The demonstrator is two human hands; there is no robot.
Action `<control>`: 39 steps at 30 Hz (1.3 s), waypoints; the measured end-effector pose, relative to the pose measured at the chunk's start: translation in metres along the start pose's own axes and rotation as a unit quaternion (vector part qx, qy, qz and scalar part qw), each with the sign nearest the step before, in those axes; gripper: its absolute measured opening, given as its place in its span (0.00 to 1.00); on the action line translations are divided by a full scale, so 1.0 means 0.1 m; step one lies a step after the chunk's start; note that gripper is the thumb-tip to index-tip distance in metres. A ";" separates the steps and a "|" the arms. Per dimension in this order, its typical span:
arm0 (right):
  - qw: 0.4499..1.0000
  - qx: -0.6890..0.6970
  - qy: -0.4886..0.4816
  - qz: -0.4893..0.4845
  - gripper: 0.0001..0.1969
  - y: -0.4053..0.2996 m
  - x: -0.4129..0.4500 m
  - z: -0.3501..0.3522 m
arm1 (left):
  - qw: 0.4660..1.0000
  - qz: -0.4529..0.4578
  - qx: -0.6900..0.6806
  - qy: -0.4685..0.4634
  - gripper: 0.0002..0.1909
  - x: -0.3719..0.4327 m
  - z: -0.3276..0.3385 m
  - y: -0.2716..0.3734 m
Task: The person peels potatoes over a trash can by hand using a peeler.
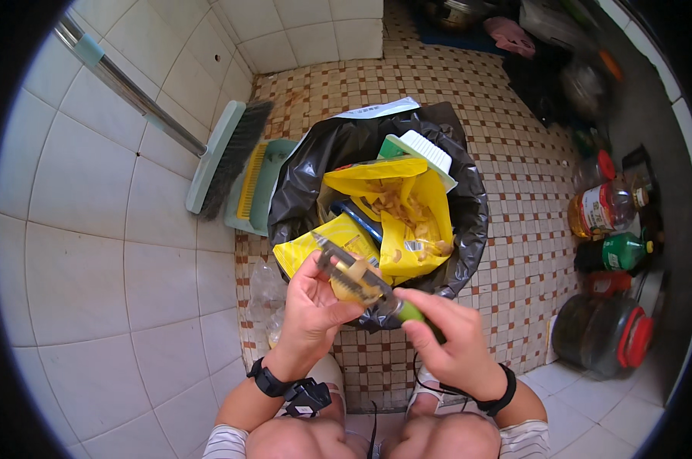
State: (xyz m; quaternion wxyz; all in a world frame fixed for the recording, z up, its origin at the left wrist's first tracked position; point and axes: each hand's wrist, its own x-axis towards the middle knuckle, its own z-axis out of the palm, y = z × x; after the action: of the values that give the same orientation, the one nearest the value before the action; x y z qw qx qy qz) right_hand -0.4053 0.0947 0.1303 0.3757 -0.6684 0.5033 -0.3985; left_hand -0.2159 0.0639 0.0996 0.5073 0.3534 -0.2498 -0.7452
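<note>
My left hand point(314, 312) holds a pale, peeled-looking piece of produce point(346, 291), probably a potato, over the near rim of a bin lined with a black plastic bag point(300, 192). In my right hand point(452, 335) is a peeler point(410, 312) with a green handle. Its metal blade, pointed and toothed along one edge, lies across the potato and hides part of it. A strip of peel shows at the blade. Inside the bin, an opened yellow bag point(400, 261) carries brown peelings point(400, 206). Beside it rests another yellow packet point(305, 249).
A white plastic tray point(423, 152) lies in the bin's far right. To the left, a broom point(216, 160) leans by a green dustpan point(254, 195) against the tiled wall. Along the right stand an oil bottle point(601, 209), a green-labelled bottle point(615, 252) and a red-lidded jar point(598, 335).
</note>
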 end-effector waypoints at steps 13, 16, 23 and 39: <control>0.992 0.013 -0.005 0.129 0.14 0.29 -0.04 0.07 | 0.989 0.058 -0.021 -0.136 0.29 -0.04 -0.04 0.03; 0.949 0.150 -0.031 0.276 0.14 0.24 -0.13 -0.01 | 0.993 0.034 -0.038 -0.102 0.29 -0.03 -0.01 0.07; 0.999 -0.026 -0.002 -0.026 0.18 -0.02 -0.05 0.00 | 0.998 0.004 -0.046 -0.044 0.31 0.00 -0.03 0.01; 0.946 0.169 0.029 0.277 0.12 0.22 -0.31 0.05 | 0.997 -0.023 -0.040 -0.055 0.30 -0.07 -0.05 0.03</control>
State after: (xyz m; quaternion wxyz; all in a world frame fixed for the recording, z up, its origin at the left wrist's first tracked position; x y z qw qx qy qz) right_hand -0.4143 0.1210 0.1040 0.5634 -0.4177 0.6046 -0.3775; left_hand -0.2081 0.0692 0.1005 0.4892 0.2968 -0.2386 -0.7846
